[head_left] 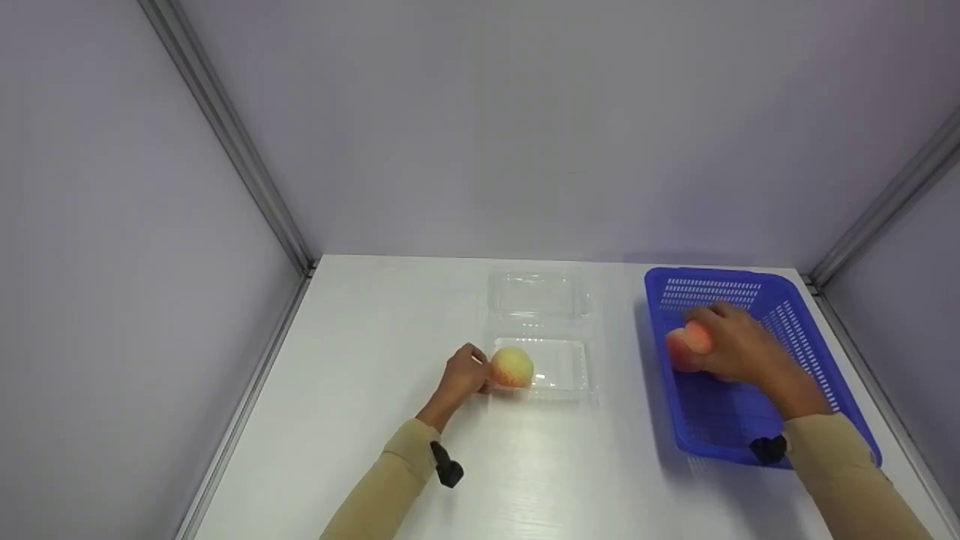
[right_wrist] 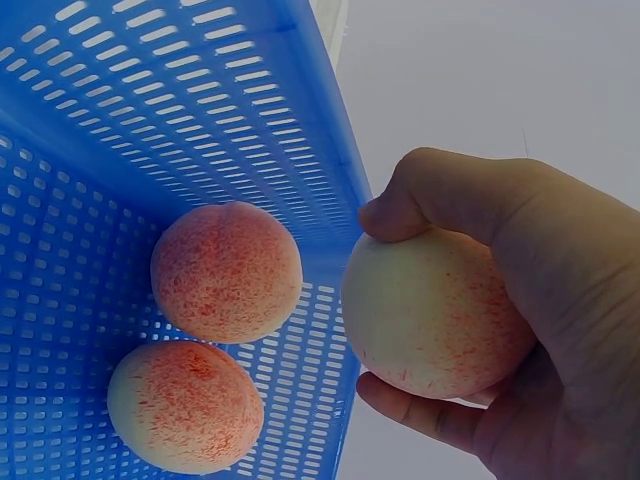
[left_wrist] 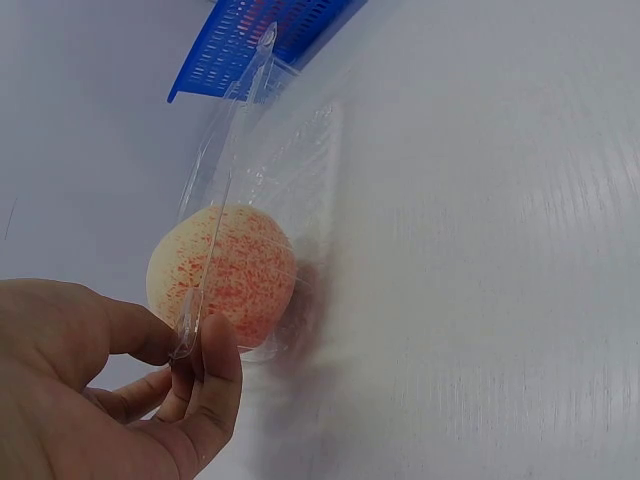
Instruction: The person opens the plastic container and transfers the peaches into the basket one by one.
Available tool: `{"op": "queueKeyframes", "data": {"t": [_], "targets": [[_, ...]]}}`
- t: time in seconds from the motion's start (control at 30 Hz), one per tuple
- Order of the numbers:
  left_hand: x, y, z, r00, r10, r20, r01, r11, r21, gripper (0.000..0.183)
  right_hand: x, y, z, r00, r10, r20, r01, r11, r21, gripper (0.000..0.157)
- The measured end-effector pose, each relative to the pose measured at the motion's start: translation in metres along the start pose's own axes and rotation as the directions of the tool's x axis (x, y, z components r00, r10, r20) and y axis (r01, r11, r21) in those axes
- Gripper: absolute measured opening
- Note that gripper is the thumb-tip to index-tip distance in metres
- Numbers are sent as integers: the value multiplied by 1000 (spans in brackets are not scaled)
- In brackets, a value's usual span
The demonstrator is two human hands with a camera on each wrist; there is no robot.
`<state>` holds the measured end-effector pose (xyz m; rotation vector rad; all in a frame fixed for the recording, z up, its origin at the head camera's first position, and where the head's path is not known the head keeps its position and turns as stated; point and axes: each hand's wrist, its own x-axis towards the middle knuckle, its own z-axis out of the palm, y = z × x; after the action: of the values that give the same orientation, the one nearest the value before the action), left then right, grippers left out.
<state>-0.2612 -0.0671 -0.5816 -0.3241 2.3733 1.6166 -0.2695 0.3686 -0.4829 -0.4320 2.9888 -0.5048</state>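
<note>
A clear plastic clamshell box (head_left: 564, 366) lies open on the white table, its lid (head_left: 536, 294) folded back toward the wall. One yellow and red peach (head_left: 512, 365) sits at the left end of its base. My left hand (head_left: 466, 370) pinches the box's rim beside that peach, thumb and fingers on the clear edge (left_wrist: 188, 325). Over at the blue basket (head_left: 720, 427), my right hand (head_left: 739, 346) grips another peach (right_wrist: 430, 310) between thumb and fingers. Two more peaches, one reddish (right_wrist: 226, 272) and one paler (right_wrist: 186, 406), lie inside the basket in the right wrist view.
The basket has tall slotted walls and stands at the table's right side. Pale panels (head_left: 480, 135) rise behind the table and along both sides, with metal posts (head_left: 232, 142) at the corners. Bare white tabletop (head_left: 337, 352) shows left of the box.
</note>
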Motion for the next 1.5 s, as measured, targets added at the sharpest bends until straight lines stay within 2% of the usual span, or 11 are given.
{"op": "queueKeyframes", "data": {"t": [0.1, 0.33, 0.63, 0.93, 1.23, 1.5], "targets": [[-1, 1, -1, 1000, 12, 6, -12, 1000, -1, 8, -1, 1, 2, 1000, -16, -13, 16, 1000, -1, 62], [-3, 2, -1, 1000, 14, 11, -14, 1000, 13, 9, -3, 3, 4, 1000, 14, 11, -14, 1000, 2, 69], [-3, 3, 0, 1000, 10, 2, -10, 1000, 10, 9, -5, 6, 10, 999, -34, -3, 34, 999, -6, 54], [-2, 3, 2, 1000, 3, 5, -3, 1000, 17, 8, -8, 6, 14, 999, -48, 25, 48, 999, -13, 55], [-3, 2, 1, 999, 27, 24, -27, 1000, -3, 9, -9, 6, 17, 998, -53, 39, 53, 998, 16, 57], [-4, 2, 1, 1000, 12, 19, -12, 1000, -4, 9, -10, 5, 21, 995, -41, 89, 37, 998, 42, 61]]}}
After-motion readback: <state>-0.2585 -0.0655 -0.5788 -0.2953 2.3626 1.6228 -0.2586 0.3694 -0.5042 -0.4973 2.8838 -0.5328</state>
